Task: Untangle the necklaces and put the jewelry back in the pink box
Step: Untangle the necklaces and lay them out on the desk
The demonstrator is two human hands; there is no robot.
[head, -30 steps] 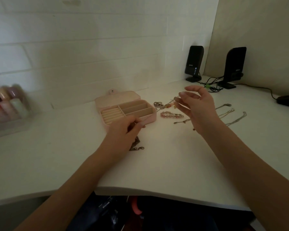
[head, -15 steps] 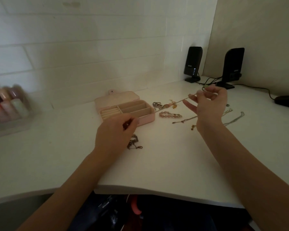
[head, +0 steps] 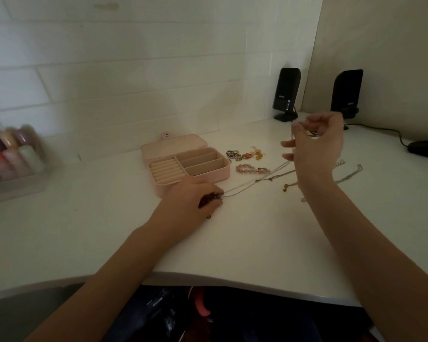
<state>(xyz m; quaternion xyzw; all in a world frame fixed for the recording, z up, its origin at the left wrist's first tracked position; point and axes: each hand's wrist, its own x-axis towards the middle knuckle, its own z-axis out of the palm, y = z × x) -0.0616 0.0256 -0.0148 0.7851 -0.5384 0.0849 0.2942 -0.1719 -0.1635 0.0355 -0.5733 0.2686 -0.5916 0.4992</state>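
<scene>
At the far left, a clear case of coloured bottles (head: 11, 154) stands on the white counter (head: 84, 230) against the tiled wall; it is blurred.

The pink box (head: 187, 164) sits open left of centre, lid laid back toward the wall, ring slots on its left side and long compartments on its right. No jewelry is seen inside it.

The left hand (head: 190, 206) rests on the counter just in front of the box. Its grip is curled over a dark beaded piece (head: 209, 199), fingers bent round it. A thin silver chain (head: 255, 181) runs from this hand across the counter up toward the right hand.

Right of the box lies a cluster of rings and small pieces (head: 245, 154), and just in front of it a pink beaded bracelet (head: 252, 169), flat on the counter.

The right hand (head: 316, 149) is raised above the counter, thumb and forefinger pinched on the upper end of the silver chain, the remaining fingers spread. Motion blur obscures the exact contact.

Below and beyond that hand, further chains (head: 346, 175) lie loose on the counter, one with a small gold end (head: 286, 187).

Two black speakers (head: 286, 93) stand at the rear corner, cables trailing. A black mouse (head: 425, 149) lies at the right edge.
</scene>
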